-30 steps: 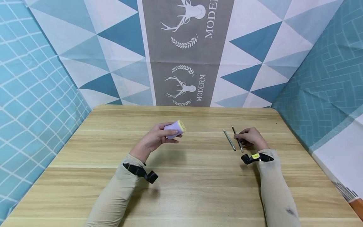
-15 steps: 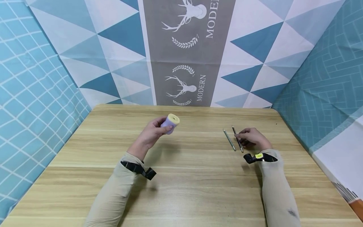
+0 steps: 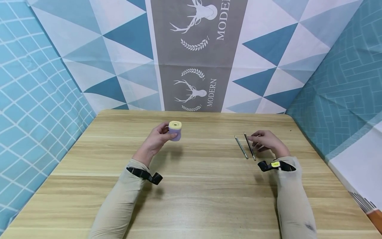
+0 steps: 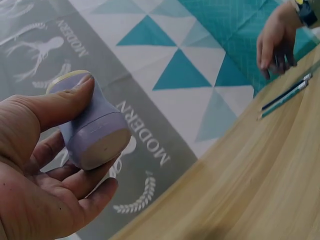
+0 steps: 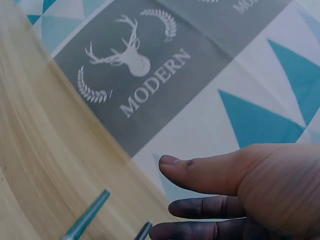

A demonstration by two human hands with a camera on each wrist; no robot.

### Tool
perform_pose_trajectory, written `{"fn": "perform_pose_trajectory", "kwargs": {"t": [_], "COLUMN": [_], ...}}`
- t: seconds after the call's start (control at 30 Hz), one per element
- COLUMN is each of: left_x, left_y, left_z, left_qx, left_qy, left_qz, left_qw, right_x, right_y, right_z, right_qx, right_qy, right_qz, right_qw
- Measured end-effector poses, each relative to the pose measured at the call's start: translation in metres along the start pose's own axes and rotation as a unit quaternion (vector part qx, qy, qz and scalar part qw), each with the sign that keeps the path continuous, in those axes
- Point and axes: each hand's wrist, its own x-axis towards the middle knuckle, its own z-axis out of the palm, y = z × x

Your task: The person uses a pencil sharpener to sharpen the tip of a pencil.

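Observation:
My left hand (image 3: 153, 141) grips a lavender pencil sharpener (image 3: 175, 132) with a narrow waist and a yellow top with a dark hole. It is held upright, raised over the table. In the left wrist view, the thumb presses the side of the sharpener (image 4: 100, 115) and its pale base shows. A green pencil (image 3: 241, 147) and a black pencil (image 3: 249, 146) lie side by side on the table at right. Just beside the black pencil is my right hand (image 3: 267, 141), fingers loosely bent, nothing in them. Dark smudges mark its fingers (image 5: 200, 207) in the right wrist view.
The wooden table (image 3: 203, 199) reaches back to a patterned wall cloth (image 3: 194, 59). Blue-tiled cloth (image 3: 35, 99) hangs on the left, and teal cloth (image 3: 343, 83) on the right. A camera (image 3: 156, 178) sits on the left wrist, another camera (image 3: 262, 166) on the right.
The left hand has moved slightly left and turned the sharpener from tilted to upright, yellow top up. The right hand has let go of the black pencil and lifted a little away to the right.

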Motion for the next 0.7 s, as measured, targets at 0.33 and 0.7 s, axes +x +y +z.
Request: {"fn": "perform_pose_trajectory", "kwargs": {"t": [0.33, 0.7], "left_x": [0.009, 0.013], "left_y": [-0.013, -0.027], "left_z": [-0.020, -0.031], "left_qx": [0.069, 0.189], "left_qy": [0.022, 0.033], "left_qz": [-0.008, -0.035], "left_qw": [0.9973, 0.9808], "right_x": [-0.011, -0.028], "right_y": [-0.024, -0.046], "right_z": [0.003, 0.004], "right_qx": [-0.004, -0.009], "right_qy": [-0.010, -0.030], "right_qz": [-0.046, -0.086], "right_qw": [0.9989, 0.9958]}}
